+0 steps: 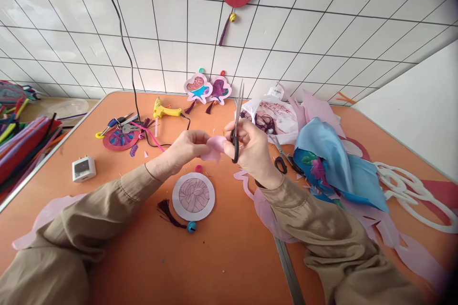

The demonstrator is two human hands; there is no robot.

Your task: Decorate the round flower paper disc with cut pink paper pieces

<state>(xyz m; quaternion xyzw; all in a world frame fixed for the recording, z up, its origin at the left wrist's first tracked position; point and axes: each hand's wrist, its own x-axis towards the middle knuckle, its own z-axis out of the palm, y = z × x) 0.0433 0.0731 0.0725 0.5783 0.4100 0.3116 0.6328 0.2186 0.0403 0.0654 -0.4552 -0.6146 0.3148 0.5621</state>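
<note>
A small piece of pink felt [213, 148] is stretched between my two hands above the middle of the table. The fingers of my left hand [186, 150] pinch its left side. My right hand [252, 147] is closed around black-handled scissors [239, 109], blades pointing up, while its thumb and fingertips meet the felt's right edge. Below the hands lies a round white ornament [193, 198] with a line-drawn flower, a pink loop on top, a dark tassel [171, 213] and a blue bell [192, 227].
A yellow glue gun [166, 108], keys [130, 127] and a white charger [84, 169] lie left. To the right are a plastic bag [282, 116], more scissors [282, 157], blue fabric [327, 152] and white rings [408, 186]. Two butterfly-like ornaments [208, 88] lean against the tiled wall.
</note>
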